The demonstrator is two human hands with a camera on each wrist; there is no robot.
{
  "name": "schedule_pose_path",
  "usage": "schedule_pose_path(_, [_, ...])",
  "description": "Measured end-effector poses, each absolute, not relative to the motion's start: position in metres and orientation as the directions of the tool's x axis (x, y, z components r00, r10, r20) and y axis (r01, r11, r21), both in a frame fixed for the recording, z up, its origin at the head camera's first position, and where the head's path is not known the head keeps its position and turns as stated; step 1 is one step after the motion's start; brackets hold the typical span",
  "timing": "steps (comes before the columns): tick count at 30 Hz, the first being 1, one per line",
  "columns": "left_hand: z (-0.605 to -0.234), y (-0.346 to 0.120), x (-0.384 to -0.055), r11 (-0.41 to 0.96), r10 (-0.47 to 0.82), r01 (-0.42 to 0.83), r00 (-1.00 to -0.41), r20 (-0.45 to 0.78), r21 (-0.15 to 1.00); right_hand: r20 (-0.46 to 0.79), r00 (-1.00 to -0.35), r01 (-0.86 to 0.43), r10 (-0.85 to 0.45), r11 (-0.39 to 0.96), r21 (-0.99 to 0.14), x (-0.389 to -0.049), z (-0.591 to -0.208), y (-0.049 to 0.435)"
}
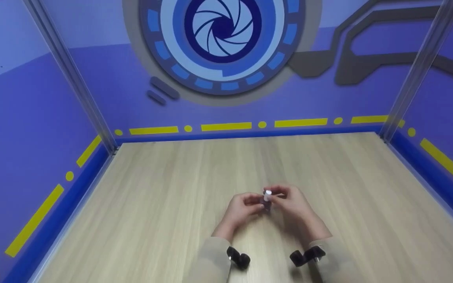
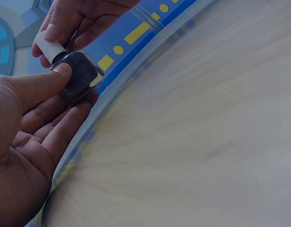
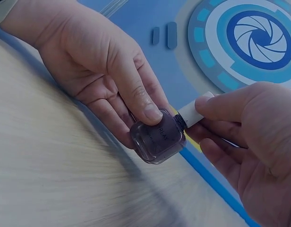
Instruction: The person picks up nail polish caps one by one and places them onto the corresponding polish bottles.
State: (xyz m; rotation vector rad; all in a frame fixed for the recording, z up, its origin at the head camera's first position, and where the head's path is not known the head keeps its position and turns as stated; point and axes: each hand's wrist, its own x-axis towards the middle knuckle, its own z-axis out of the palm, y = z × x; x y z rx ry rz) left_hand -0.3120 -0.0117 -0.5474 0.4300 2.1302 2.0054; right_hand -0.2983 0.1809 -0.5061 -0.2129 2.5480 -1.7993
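A small nail polish bottle of clear glass with dark purple-grey polish is held above the table between both hands. My left hand grips its glass body, thumb on the lettered front and fingers behind. Thumb and fingers of my right hand pinch the white cap. Dark screw threads show between cap and glass in the right wrist view, and the cap is still at the bottle's neck. In the left wrist view the bottle lies tilted, its cap toward the upper left.
The light wood table spreads beneath the hands. Blue-purple panels with yellow dashes stand along its back, left and right sides, with metal posts at the corners. Black wrist mounts sit on both sleeves.
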Motion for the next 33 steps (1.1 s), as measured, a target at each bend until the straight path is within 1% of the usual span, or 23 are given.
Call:
schedule_pose_path(7, [-0.5477,-0.0119,-0.3127,0.052,0.333,0.098,-0.94,0.075,0.994,0.057,-0.994,-0.084,-0.092,0.321,-0.943,-0.2994,-0.5073,0.1799])
schedule_pose_path(12, [-0.5479,-0.0127,-0.3127,0.051,0.34,0.133,-0.934,0.109,0.99,0.067,-0.994,-0.093,-0.089,0.32,-0.943,-0.3005,-0.5093,0.1799])
schedule_pose_path(23, [-0.5485,-0.0139,-0.3125,0.061,0.354,0.152,-0.928,0.121,0.987,0.053,-0.998,-0.065,-0.046,0.319,-0.946,-0.3006,-0.5095,0.1776])
schedule_pose_path(28, [-0.5479,-0.0139,-0.3125,0.066,0.358,0.155,-0.926,0.121,0.986,0.059,-0.996,-0.076,-0.065,0.32,-0.944,-0.3004,-0.51,0.1794])
schedule_pose_path(33, [-0.5474,-0.014,-0.3121,0.077,0.352,0.136,-0.931,0.1,0.988,0.039,-0.993,-0.067,-0.108,0.268,-0.961,-0.2977,-0.5079,0.1828])
